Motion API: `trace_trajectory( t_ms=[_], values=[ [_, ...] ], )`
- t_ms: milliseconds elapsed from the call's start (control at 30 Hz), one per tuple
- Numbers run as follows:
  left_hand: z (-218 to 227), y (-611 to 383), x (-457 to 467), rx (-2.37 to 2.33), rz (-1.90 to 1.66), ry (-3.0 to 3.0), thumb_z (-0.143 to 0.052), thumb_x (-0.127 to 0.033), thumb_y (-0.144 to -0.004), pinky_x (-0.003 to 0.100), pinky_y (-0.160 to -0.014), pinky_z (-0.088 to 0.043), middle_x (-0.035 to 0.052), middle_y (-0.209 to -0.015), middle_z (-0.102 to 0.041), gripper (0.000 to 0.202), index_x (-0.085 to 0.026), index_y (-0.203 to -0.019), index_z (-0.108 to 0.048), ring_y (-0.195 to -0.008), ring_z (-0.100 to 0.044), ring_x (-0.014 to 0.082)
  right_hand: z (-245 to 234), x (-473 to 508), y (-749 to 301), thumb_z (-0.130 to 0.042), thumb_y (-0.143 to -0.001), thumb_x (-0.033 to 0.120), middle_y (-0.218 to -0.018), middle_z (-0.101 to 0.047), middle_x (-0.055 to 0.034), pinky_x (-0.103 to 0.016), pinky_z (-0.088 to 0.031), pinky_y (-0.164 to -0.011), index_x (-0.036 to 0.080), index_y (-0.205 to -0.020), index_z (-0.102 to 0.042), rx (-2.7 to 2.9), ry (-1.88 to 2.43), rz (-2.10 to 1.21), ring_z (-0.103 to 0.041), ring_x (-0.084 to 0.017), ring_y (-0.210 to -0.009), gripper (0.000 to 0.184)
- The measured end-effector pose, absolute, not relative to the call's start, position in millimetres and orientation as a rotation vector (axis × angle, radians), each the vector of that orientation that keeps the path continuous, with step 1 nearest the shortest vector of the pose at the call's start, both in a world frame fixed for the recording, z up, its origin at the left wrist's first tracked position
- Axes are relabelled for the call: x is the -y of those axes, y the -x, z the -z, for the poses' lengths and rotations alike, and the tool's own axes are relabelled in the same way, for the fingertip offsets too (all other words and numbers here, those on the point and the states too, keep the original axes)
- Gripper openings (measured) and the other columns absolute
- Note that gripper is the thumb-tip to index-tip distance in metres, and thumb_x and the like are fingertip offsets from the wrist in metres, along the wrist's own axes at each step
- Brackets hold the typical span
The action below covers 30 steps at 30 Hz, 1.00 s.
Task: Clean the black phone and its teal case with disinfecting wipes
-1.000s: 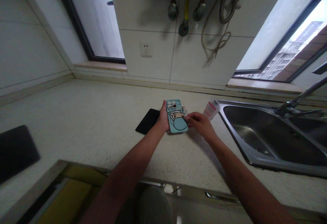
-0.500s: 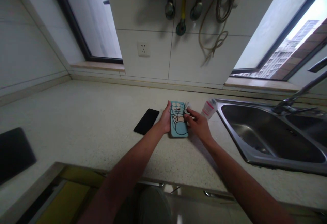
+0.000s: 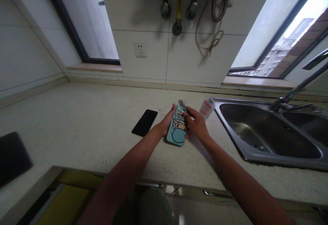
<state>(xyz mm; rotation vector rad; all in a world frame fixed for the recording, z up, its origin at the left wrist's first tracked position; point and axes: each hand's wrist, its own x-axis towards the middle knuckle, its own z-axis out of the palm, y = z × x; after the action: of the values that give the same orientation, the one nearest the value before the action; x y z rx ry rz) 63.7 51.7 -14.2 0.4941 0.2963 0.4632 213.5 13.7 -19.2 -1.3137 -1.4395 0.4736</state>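
Change: While the left hand [image 3: 167, 122] is gripping the blue phone case [image 3: 177, 129] by its left edge, the case is tilting, its top leaning toward the right; half a second ago it was lying square to the bench [image 3: 77, 115], and a second ago it was raised slightly higher.
Right hand: the right hand [image 3: 196, 124] is now pressing a small pale wipe [image 3: 182, 104] onto the upper part of the case, fingers curled on it; earlier those fingers were just beside the case's right edge.
Meaning: judging from this, the wiping stroke is moving up over the case's top end, so the cleaning appears to be in progress rather than finished.
Case position: the case is sitting mid-bench, between the black phone [image 3: 145, 122] on its left and the sink [image 3: 269, 132] on its right, its lower end touching or nearly touching the bench.
Nearby: a small white bottle [image 3: 206, 108] is lying near the sink's left rim, just behind the right hand.
Writing: the case is showing a cartoon figure, with no readable words; the bottle is carrying a pink-red label, too small to read; the wall socket [image 3: 140, 49] is showing no text.
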Motion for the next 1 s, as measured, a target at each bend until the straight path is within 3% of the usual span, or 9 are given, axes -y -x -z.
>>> trace_trajectory(
  t_ms=[100, 300, 567, 833, 1000],
  values=[
    [17.3, -64.3, -51.1, -0.285, -0.447, -0.516, -0.035, -0.074, -0.090, 0.044, -0.071, -0.059, 0.0137, -0.080, -0.075, 0.070, -0.014, -0.102, -0.069, -0.074, -0.073, 0.0281, 16.1, -12.7, -215.4, -0.055, -0.089, 0.044, -0.117, -0.072, -0.0135, -0.047, -0.051, -0.099, 0.016, -0.119, -0.069, 1.476, 1.248, -0.429, -0.066, -0.027, -0.108, 0.044],
    [17.3, -66.8, -46.3, -0.293, -0.399, -0.555, -0.033, -0.077, -0.088, 0.043, -0.070, -0.058, 0.0147, -0.078, -0.074, 0.074, -0.013, -0.098, -0.070, -0.074, -0.073, 0.0282, 11.8, -11.0, -217.6, -0.053, -0.092, 0.034, -0.113, -0.075, -0.0116, -0.045, -0.054, -0.094, 0.018, -0.115, -0.073, 1.570, 1.209, -0.292, -0.071, -0.026, -0.101, 0.034],
    [12.8, -73.2, -39.7, -0.367, -0.501, -0.490, -0.024, -0.080, -0.086, 0.041, -0.070, -0.057, 0.0156, -0.075, -0.074, 0.084, -0.012, -0.098, -0.072, -0.076, -0.072, 0.0295, 13.0, -13.7, -212.0, -0.047, -0.091, 0.016, -0.126, -0.070, -0.0090, -0.048, -0.047, -0.108, 0.022, -0.117, -0.071, 1.890, 0.972, -0.043, -0.062, -0.024, -0.124, 0.036],
    [16.1, -76.6, -52.4, -0.417, -0.729, -0.371, -0.020, -0.078, -0.089, 0.039, -0.082, -0.055, 0.0129, -0.085, -0.075, 0.083, -0.014, -0.102, -0.072, -0.084, -0.072, 0.0272, 6.7, -9.3, -202.6, -0.050, -0.092, 0.017, -0.111, -0.075, -0.0093, -0.048, -0.050, -0.103, 0.023, -0.109, -0.074, 2.084, 0.819, 0.079, -0.065, -0.026, -0.117, 0.030],
    [16.2, -75.3, -60.8, -0.383, -0.785, -0.315, -0.034, -0.070, -0.094, 0.039, -0.083, -0.055, 0.0115, -0.083, -0.074, 0.068, -0.012, -0.096, -0.071, -0.083, -0.071, 0.0273, -2.8, 1.1, -198.2, -0.050, -0.091, 0.017, -0.103, -0.076, -0.0085, -0.046, -0.052, -0.096, 0.023, -0.106, -0.075, 2.173, 0.709, 0.036, -0.069, -0.024, -0.102, 0.029]
  ],
)
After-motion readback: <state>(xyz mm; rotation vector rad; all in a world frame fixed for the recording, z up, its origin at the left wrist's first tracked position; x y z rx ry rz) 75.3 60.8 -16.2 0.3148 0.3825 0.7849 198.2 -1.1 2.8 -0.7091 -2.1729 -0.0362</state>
